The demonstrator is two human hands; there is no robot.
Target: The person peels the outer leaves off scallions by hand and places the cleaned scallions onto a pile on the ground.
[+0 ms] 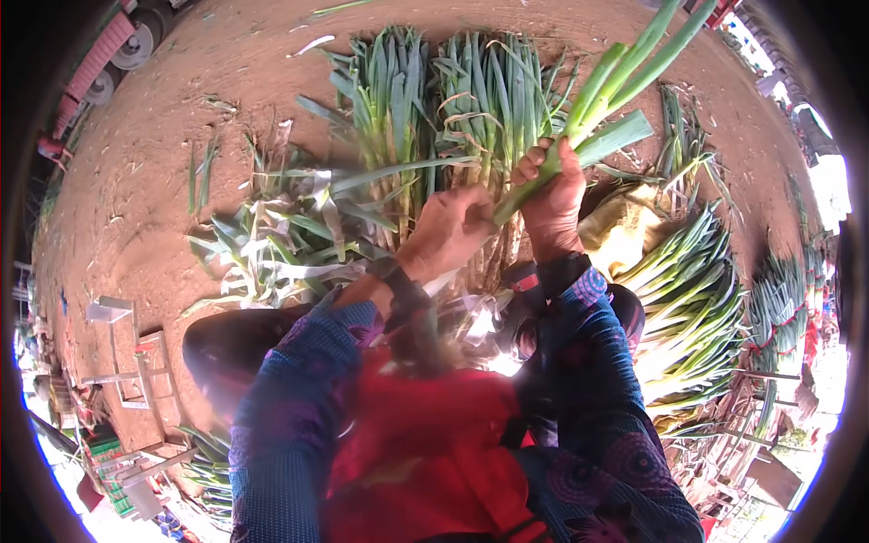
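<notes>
My right hand (554, 201) is wrapped round a large green onion (593, 107), its leaves fanning up to the upper right. A broad lower part of the onion slants down from the palm towards my left hand (453, 228). The left fingers are curled closed against that lower end; the exact pinch is partly hidden. Just beyond my hands stand two thick bunches of green onions, the left bunch (391, 118) and the right bunch (493, 109). Between my knees lies a blurred, shiny clear plastic-like material (475, 317).
Stripped leaves (281, 240) are heaped on the bare soil (136, 208) at left. More green onions (692, 317) lie in a large pile at right, by a yellowish sack (620, 226). A metal frame (136, 362) stands lower left. Vehicle wheels (136, 45) show at upper left.
</notes>
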